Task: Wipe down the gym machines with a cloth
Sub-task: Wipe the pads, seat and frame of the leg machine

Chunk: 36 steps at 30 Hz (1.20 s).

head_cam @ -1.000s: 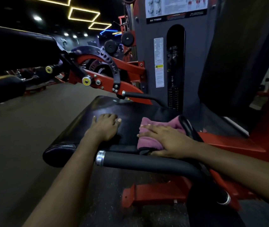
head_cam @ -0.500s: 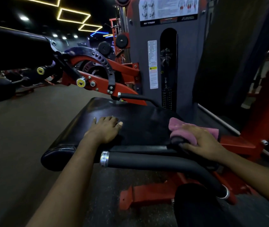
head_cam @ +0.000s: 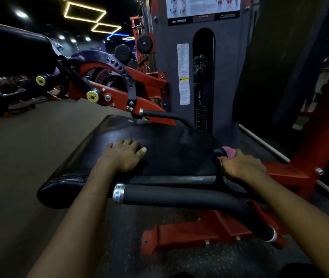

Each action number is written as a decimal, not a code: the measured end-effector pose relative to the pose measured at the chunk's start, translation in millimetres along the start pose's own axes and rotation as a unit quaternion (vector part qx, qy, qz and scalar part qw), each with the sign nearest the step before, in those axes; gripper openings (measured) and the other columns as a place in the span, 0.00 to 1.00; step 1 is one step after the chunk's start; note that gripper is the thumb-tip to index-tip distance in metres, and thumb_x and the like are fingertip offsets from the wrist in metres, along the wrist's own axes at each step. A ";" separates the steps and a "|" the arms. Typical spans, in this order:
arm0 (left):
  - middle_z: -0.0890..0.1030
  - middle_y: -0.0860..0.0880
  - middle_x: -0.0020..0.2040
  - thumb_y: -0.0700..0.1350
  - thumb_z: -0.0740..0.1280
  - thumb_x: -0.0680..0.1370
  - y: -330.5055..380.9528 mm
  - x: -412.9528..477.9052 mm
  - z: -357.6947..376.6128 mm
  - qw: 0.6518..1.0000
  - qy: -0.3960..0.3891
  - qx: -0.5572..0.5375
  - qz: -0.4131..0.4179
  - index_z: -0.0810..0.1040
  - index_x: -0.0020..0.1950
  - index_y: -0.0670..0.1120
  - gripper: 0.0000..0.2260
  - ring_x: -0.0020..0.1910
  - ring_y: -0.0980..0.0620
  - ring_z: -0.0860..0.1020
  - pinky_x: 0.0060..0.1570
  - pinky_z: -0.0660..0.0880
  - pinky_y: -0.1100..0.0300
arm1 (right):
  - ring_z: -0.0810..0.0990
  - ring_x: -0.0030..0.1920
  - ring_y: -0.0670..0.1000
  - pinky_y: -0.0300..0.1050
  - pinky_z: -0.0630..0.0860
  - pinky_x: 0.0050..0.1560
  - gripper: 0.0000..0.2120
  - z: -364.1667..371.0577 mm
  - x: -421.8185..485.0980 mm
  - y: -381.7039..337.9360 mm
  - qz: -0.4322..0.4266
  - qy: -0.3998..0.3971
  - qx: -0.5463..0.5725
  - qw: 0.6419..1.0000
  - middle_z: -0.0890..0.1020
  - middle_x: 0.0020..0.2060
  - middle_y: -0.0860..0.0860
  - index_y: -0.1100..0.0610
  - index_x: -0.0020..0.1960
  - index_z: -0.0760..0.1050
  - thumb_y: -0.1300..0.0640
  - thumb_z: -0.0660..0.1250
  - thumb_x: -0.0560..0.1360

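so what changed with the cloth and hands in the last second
The right hand slid the pink cloth rightward off the black pad onto the curved bar at the pad's right edge. It lay flat on the cloth; now its fingers curl round the bar with the cloth bunched beneath, only a bit showing. The left hand stayed flat on the pad.

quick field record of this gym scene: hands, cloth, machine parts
left hand: flat on the black pad, fingers straight
right hand: grips the pink cloth around a black handle at the pad's right edge
foam bar: in front of the pad, chrome end cap
frame: red
weight tower: grey, behind the pad
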<state>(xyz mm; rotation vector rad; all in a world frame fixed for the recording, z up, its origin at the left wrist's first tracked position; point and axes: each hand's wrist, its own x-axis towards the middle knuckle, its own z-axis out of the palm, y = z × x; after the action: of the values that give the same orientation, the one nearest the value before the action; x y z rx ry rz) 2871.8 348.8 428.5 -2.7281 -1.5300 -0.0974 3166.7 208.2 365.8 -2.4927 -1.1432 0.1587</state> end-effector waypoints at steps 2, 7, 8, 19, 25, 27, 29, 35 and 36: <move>0.64 0.47 0.78 0.58 0.50 0.85 -0.2 2.4 -6.7 1.000 -0.024 0.001 -0.007 0.67 0.76 0.50 0.23 0.77 0.46 0.60 0.76 0.54 0.43 | 0.73 0.70 0.62 0.52 0.69 0.68 0.22 -13.9 -9.4 -3.3 -0.045 -0.022 -0.033 0.998 0.74 0.72 0.52 0.37 0.74 0.66 0.38 0.55 0.80; 0.74 0.45 0.72 0.56 0.56 0.85 31.6 20.4 -57.9 0.991 -0.118 -0.068 -0.001 0.72 0.73 0.46 0.21 0.68 0.46 0.73 0.71 0.66 0.51 | 0.77 0.66 0.61 0.54 0.74 0.66 0.27 -58.8 -13.2 -3.1 -0.092 -0.061 0.029 0.993 0.79 0.68 0.51 0.31 0.71 0.68 0.33 0.58 0.72; 0.75 0.45 0.70 0.54 0.59 0.85 46.8 25.4 -67.9 0.987 -0.106 -0.116 0.022 0.73 0.72 0.48 0.18 0.67 0.46 0.74 0.71 0.67 0.50 | 0.79 0.62 0.59 0.53 0.75 0.64 0.27 -71.3 -12.4 -0.8 -0.096 -0.059 0.127 0.985 0.82 0.64 0.50 0.32 0.70 0.70 0.33 0.59 0.72; 0.83 0.53 0.62 0.51 0.72 0.72 198.4 63.0 -72.3 0.882 -0.012 -0.386 0.270 0.77 0.68 0.52 0.24 0.63 0.52 0.80 0.66 0.75 0.45 | 0.81 0.51 0.43 0.42 0.77 0.55 0.15 -148.5 26.1 25.1 -0.318 0.045 0.431 0.844 0.81 0.52 0.49 0.56 0.59 0.72 0.56 0.74 0.77; 0.85 0.43 0.48 0.56 0.70 0.70 189.4 100.8 -74.5 0.924 0.154 -0.326 0.123 0.83 0.49 0.43 0.17 0.51 0.42 0.82 0.53 0.78 0.50 | 0.84 0.43 0.45 0.42 0.80 0.47 0.12 -188.8 49.0 58.7 -0.268 0.357 0.420 0.790 0.84 0.39 0.46 0.49 0.47 0.77 0.66 0.70 0.74; 0.83 0.35 0.51 0.51 0.68 0.77 191.3 106.7 -87.1 0.926 0.211 -0.311 0.029 0.83 0.50 0.37 0.16 0.53 0.37 0.80 0.50 0.75 0.52 | 0.82 0.41 0.42 0.41 0.79 0.46 0.07 -199.4 58.8 75.3 -0.197 0.437 0.439 0.760 0.82 0.39 0.45 0.52 0.49 0.77 0.63 0.69 0.76; 0.81 0.34 0.60 0.49 0.64 0.81 208.6 112.2 -96.9 0.928 0.221 -0.299 -0.002 0.80 0.57 0.34 0.18 0.59 0.35 0.78 0.57 0.74 0.50 | 0.79 0.42 0.42 0.40 0.77 0.47 0.06 -202.4 70.1 88.7 -0.145 0.426 0.449 0.772 0.81 0.44 0.46 0.54 0.54 0.75 0.58 0.69 0.78; 0.81 0.36 0.61 0.49 0.66 0.81 290.3 121.4 -92.5 0.911 0.215 -0.349 0.051 0.80 0.61 0.38 0.16 0.63 0.37 0.77 0.60 0.71 0.52 | 0.80 0.50 0.41 0.37 0.71 0.47 0.10 -193.4 101.5 102.3 -0.148 0.235 0.494 0.824 0.81 0.51 0.44 0.50 0.61 0.76 0.49 0.60 0.85; 0.82 0.37 0.59 0.52 0.67 0.80 305.6 120.0 -89.2 0.904 0.227 -0.357 0.070 0.81 0.58 0.40 0.17 0.62 0.37 0.77 0.59 0.72 0.52 | 0.81 0.49 0.41 0.38 0.72 0.47 0.10 -193.8 103.5 102.4 -0.162 0.222 0.501 0.821 0.83 0.50 0.44 0.50 0.58 0.77 0.49 0.59 0.85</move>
<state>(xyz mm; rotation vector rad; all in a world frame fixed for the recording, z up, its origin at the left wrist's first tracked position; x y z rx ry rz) 3190.5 287.9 530.8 -2.9385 -1.3247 -1.4370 3357.7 166.5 509.1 -1.2856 -0.9051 0.0480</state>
